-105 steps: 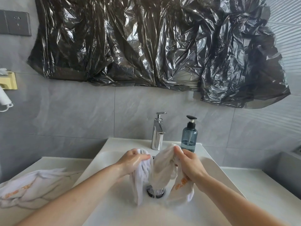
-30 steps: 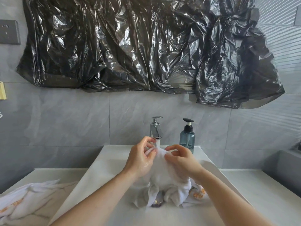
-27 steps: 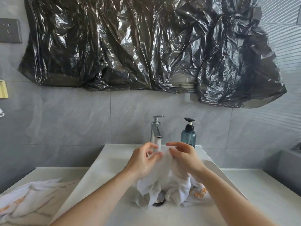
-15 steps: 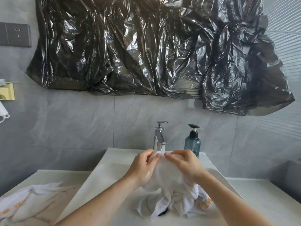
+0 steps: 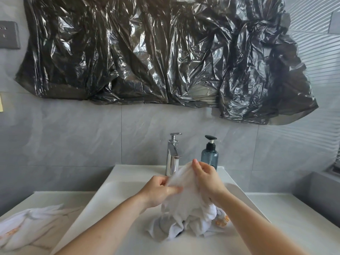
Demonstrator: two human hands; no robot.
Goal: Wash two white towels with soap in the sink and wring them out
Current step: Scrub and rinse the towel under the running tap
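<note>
Two towels: 1 wet white towel (image 5: 185, 205) held up over the sink (image 5: 117, 192), bottom part bunched down by the drain; 1 more white towel (image 5: 31, 227) lying on the counter (image 5: 287, 218), left of the sink.
Left hand (image 5: 158, 192): fingers curled, thumb & fingers pinch the wet towel's left side.
Right hand (image 5: 206, 179): fingers curled, grips the towel's top, a bit higher than the left hand.
Edges: sink rim runs on both sides of the arms; wet towel stays inside the rim. Back rim is just under the tap.
Room: bare sink floor left of the wet towel & in front of it; bare counter on the right.
Tap (image 5: 173, 153): 1, shiny, just behind the towel's top.
Soap bottle (image 5: 209, 155): 1, blue w/ black pump, right of the tap, close behind the right hand.
Wall: 1 big black plastic sheet (image 5: 156, 52) up high; 1 grey socket plate (image 5: 9, 34) far left.
</note>
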